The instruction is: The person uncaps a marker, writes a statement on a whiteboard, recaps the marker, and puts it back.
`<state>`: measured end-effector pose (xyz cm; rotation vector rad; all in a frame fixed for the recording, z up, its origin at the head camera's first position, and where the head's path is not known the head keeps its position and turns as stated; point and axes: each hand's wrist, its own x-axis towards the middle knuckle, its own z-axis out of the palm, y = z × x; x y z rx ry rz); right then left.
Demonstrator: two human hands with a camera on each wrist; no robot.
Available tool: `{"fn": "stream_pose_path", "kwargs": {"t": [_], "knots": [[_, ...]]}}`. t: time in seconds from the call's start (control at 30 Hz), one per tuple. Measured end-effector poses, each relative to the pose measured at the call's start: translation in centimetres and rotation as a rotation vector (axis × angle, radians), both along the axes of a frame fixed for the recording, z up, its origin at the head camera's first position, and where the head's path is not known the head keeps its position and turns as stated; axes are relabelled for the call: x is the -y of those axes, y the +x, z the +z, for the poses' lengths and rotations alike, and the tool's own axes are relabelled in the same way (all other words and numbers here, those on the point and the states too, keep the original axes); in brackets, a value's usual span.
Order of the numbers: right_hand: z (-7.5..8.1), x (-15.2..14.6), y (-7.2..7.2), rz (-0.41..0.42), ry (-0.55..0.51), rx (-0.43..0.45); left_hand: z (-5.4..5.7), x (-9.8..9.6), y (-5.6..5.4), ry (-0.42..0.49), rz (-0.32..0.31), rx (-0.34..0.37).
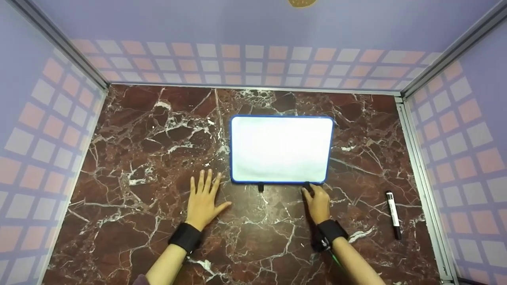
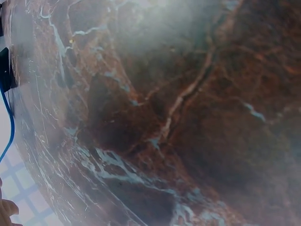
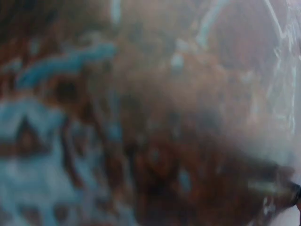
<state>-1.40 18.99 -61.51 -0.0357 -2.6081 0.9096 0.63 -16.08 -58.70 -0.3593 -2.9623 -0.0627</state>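
A small whiteboard [image 1: 282, 148] with a blue frame lies near the middle of the marble-patterned table. Two small black tabs stick out from its near edge; the left tab [image 1: 260, 187] stands free. At the right one, my right hand [image 1: 318, 202] has curled fingers, with thumb and forefinger pinching the black tab [image 1: 307, 185]. My left hand [image 1: 202, 202] rests palm down on the table, fingers spread, just left of the board's near corner. In the left wrist view, the blue frame [image 2: 9, 127] and a black tab [image 2: 5, 70] show at the left edge.
A black-and-white marker [image 1: 393, 215] lies on the table to the right, beside the metal edge rail [image 1: 420, 186]. Lilac walls with pink and white squares [image 1: 222, 63] enclose the table at the back and both sides.
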Motion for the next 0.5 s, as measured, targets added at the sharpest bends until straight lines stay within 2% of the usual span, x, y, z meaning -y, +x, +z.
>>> {"fn": "stream_pose_path", "kwargs": {"t": [0.2, 0.3, 0.5], "knots": [[0.9, -2.8, -0.4, 0.025, 0.005, 0.009, 0.1, 0.1, 0.2, -0.019, 0.011, 0.007], [1.6, -4.9, -0.8, -0.008, 0.001, 0.001, 0.3, 0.0, 0.1, -0.023, 0.011, 0.005], [3.0, -9.1, -2.0, -0.066, 0.031, -0.074, 0.5, -0.3, -0.2, -0.017, 0.009, 0.028]]}}
